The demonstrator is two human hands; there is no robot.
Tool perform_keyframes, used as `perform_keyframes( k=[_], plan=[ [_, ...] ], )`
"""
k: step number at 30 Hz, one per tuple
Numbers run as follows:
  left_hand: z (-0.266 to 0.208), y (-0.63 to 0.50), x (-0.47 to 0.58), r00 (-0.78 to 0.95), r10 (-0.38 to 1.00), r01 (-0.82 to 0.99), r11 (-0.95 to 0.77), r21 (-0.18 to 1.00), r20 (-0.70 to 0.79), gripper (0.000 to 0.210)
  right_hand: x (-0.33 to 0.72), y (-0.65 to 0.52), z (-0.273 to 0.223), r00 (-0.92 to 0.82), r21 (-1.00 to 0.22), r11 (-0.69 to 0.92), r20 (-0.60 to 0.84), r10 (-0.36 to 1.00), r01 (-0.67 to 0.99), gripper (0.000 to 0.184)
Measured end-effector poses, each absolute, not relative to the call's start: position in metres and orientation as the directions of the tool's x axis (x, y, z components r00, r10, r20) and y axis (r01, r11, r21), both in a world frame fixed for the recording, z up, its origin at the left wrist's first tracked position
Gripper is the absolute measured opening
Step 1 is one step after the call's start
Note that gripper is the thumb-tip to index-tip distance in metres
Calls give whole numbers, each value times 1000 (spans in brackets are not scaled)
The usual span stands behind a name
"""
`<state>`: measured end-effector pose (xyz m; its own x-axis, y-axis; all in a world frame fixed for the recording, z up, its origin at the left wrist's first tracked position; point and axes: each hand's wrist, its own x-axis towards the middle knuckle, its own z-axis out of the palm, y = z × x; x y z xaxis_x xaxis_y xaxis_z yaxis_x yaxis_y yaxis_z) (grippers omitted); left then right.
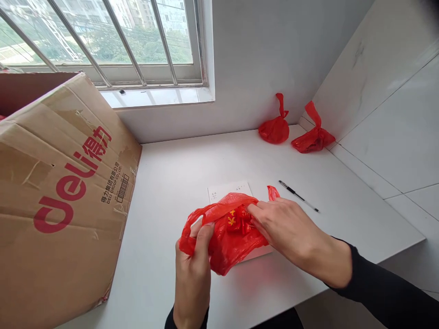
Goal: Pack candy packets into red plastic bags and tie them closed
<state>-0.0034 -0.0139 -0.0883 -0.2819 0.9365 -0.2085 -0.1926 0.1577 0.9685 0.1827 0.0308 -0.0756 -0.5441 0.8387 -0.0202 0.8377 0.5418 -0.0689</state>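
Observation:
A red plastic bag hangs between my two hands, its mouth spread toward me. Inside it lie several small red packets with yellow print. My left hand is closed on the left side of the bag, thumb on top near a handle loop. On the opposite side, my right hand grips the bag's rim, with its fingertips partly hidden by the plastic. Beneath the bag is a white sheet of paper with small handwriting, mostly covered.
A large cardboard box stands on the left of the white table. Two tied red bags rest at the back right corner by the wall. A black pen lies right of the paper. Behind is a barred window.

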Motion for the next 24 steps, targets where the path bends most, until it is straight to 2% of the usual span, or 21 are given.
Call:
perform_keyframes(
  k=[6,12,18,24],
  plan=[
    [-83,-13,11,-226,942,-228,196,954,-248,34,195,28,-77,-529,-34,531,-144,836,847,31],
    [-84,-17,13,-164,942,-121,274,954,-292,41,185,36,-90,-522,-62,524,-242,818,850,32],
    [-83,-17,13,-185,941,-166,254,953,-283,38,194,34,-87,-584,-98,576,-183,791,811,27],
    [-84,-16,14,-166,946,-149,256,955,-280,37,194,28,-87,-681,-236,647,-110,724,725,27]
  ],
)
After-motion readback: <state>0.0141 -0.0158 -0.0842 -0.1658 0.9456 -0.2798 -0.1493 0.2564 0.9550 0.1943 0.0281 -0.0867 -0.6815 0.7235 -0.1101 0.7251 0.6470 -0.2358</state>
